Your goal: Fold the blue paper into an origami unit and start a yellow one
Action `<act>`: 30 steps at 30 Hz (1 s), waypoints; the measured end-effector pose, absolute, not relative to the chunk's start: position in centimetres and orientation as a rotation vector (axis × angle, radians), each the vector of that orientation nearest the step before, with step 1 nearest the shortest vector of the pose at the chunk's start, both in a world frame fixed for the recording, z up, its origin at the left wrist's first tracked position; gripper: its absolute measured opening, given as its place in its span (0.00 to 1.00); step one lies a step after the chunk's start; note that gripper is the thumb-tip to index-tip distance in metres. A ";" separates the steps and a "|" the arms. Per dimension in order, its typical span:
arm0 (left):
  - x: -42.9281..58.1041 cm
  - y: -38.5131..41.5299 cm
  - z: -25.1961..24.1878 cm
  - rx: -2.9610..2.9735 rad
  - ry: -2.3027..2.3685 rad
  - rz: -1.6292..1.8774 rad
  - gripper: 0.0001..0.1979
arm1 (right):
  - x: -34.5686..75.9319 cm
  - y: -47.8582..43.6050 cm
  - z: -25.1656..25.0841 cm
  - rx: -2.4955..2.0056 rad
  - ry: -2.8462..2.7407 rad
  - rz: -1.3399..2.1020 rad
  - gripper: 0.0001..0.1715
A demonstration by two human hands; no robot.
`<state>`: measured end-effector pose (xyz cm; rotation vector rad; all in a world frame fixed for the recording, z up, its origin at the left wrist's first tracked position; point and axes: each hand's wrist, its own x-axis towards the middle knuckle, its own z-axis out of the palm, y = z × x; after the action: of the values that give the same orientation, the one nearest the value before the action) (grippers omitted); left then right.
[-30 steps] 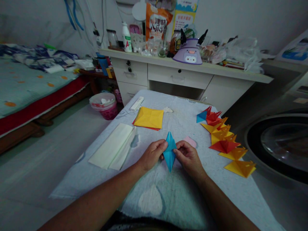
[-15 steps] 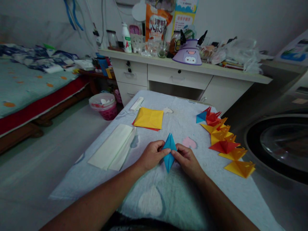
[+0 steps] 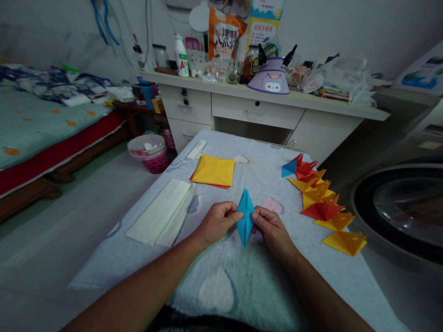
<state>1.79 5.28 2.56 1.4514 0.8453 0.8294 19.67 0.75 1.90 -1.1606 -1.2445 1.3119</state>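
Leaving a broad bare stretch of the cloth-covered table (image 3: 238, 281) on the near side of the blue origami piece (image 3: 245, 216), with both long table edges well apart from it. Narrowing the room to the right of that piece with a row of folded red, yellow and blue shapes (image 3: 321, 198) lined along the right edge. Filling the far side with a stack of yellow paper squares (image 3: 214, 169), and the left with a folded white sheet (image 3: 164, 212) near the left edge. Pinching the blue piece at its widest part, upright, points up and down: left hand (image 3: 217, 223) closing thumb and fingertips (image 3: 237, 215) on the left edge, right hand (image 3: 273, 230) curling its fingers (image 3: 259, 215) tight on the right edge.
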 end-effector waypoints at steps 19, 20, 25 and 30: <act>1.9 5.6 1.7 1.332 0.764 0.835 0.15 | 19.1 0.7 2.0 -1.065 -1.193 1.346 0.15; 1.9 5.6 1.6 1.323 0.763 0.835 0.14 | 19.1 0.7 2.1 -1.058 -1.181 1.364 0.14; 2.1 5.3 1.6 1.350 0.803 0.923 0.12 | 19.2 0.7 1.8 -1.089 -1.127 1.370 0.15; 1.6 4.3 2.6 1.702 1.046 1.262 0.13 | 19.3 0.8 1.6 -1.118 -1.020 1.243 0.16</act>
<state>1.65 4.25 2.56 1.7020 1.0465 1.2618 19.29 0.78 1.64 -1.1176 -1.0197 1.2426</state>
